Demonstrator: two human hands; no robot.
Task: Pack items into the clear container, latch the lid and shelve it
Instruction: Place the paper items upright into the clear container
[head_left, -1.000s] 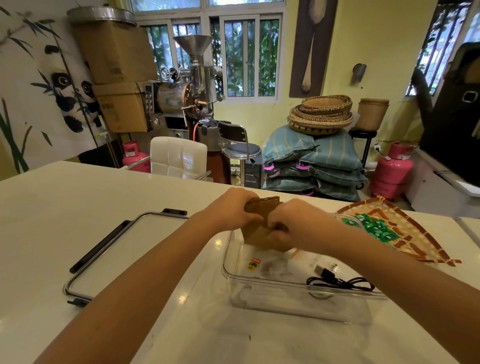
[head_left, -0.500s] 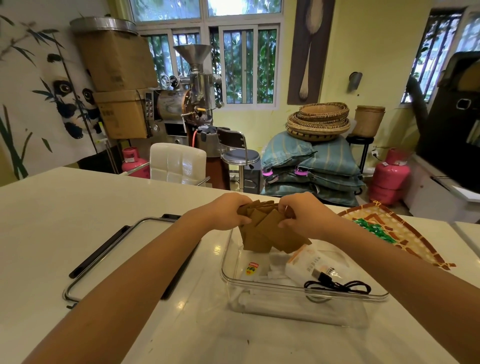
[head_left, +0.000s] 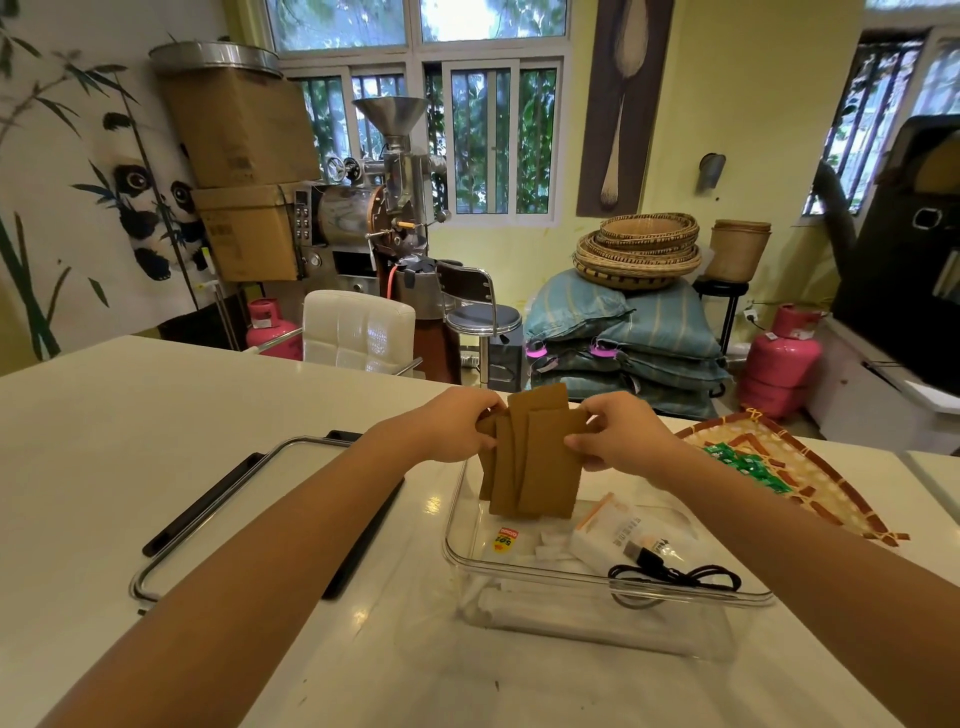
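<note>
Over far end of clear container (head_left: 613, 587): left hand (head_left: 457, 426) & right hand (head_left: 621, 434) both pinch top edges of brown kraft pouches (head_left: 535, 462), hung upright, prob. to square stack before dropping in. Inside: white packet (head_left: 608, 530), black USB cable (head_left: 670, 571). Lid (head_left: 218, 514) lies flat, left of container, w/ latches open for later.
</note>
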